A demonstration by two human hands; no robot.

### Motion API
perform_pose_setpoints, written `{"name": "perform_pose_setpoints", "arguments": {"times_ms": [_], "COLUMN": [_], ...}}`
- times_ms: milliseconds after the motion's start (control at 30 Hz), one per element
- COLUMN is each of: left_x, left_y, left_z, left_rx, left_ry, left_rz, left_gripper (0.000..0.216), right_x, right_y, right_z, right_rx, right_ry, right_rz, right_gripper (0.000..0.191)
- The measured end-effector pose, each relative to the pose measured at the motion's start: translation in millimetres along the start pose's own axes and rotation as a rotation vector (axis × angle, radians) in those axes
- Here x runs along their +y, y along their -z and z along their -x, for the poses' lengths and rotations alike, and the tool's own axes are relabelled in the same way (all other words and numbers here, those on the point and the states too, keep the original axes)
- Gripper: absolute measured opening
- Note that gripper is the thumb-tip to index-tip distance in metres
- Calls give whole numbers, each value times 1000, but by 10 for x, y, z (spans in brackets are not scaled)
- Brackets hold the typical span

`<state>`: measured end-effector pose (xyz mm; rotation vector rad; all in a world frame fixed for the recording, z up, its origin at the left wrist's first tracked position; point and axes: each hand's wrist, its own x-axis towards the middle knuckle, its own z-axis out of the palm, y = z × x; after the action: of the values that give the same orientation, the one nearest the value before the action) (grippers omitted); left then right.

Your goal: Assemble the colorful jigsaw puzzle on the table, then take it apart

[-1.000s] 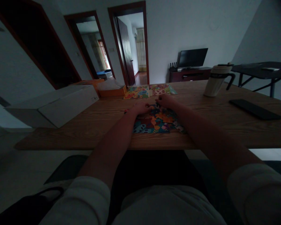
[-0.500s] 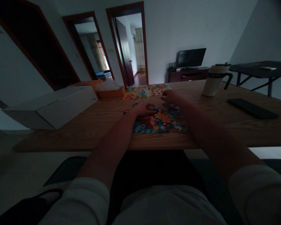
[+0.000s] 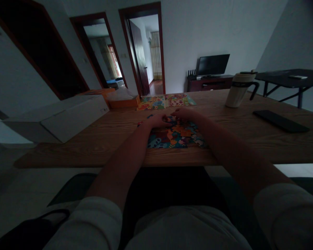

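Note:
Jigsaw puzzle pieces (image 3: 181, 131) in blue, orange and red lie in a colourful patch on the wooden table before me, some joined and others loose. Over the patch's upper left rests my left hand (image 3: 159, 121), its thumb and fingers apart and curved around pieces below. My right hand (image 3: 184, 114) is just beside it at the patch's far edge, fingertips drawn together close to the left fingers. Whatever lies between the right fingertips is too small and dark to make out. Beyond both hands lies a bright printed picture sheet (image 3: 167, 101).
A long white box (image 3: 67, 116) and an orange box (image 3: 123, 101) with clear plastic stand at the left. On the right are a handled travel mug (image 3: 237, 92) and a flat black object (image 3: 280, 121). The table's near edge (image 3: 177, 161) runs just in front of my body.
My right hand has come left and nearer, from above the far picture sheet to beside my left hand, uncovering the sheet's right part. The left hand has stayed almost in place.

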<state>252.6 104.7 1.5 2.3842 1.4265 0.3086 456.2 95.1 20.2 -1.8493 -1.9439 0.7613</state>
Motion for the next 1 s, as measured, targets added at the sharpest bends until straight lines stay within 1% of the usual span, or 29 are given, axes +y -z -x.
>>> {"name": "perform_pose_setpoints", "arguments": {"times_ms": [133, 233, 367, 467, 600, 733, 833, 933, 1000], "left_x": [27, 50, 74, 49, -37, -88, -72, -34, -13], "left_y": [7, 12, 38, 54, 51, 55, 82, 116, 137], "left_z": [9, 14, 35, 21, -63, -112, -91, -62, -50], "left_rx": [-32, -28, -35, 10, 38, 81, 112, 112, 117], "left_ry": [7, 21, -22, -87, -151, -195, -194, -138, -106], "left_rz": [-60, -28, 52, 91, 171, 243, 306, 355, 396], "left_gripper": [66, 64, 46, 31, 22, 24, 27, 29, 28], "right_x": [-28, -46, -69, -75, -65, -29, 5, 33, 49], "right_y": [19, 31, 42, 52, 79, 103, 110, 115, 121], "right_z": [24, 56, 122, 148, 124, 80, 62, 64, 77], "right_rx": [-1, -4, -25, -30, -50, -43, -55, -109, -187], "right_ry": [16, 24, 30, 31, 36, 46, 34, 7, -3], "right_rz": [58, 60, 0, -34, -61, -123, -189, -266, -326], "right_gripper": [29, 29, 26, 22, 19, 20, 20, 19, 18]}}
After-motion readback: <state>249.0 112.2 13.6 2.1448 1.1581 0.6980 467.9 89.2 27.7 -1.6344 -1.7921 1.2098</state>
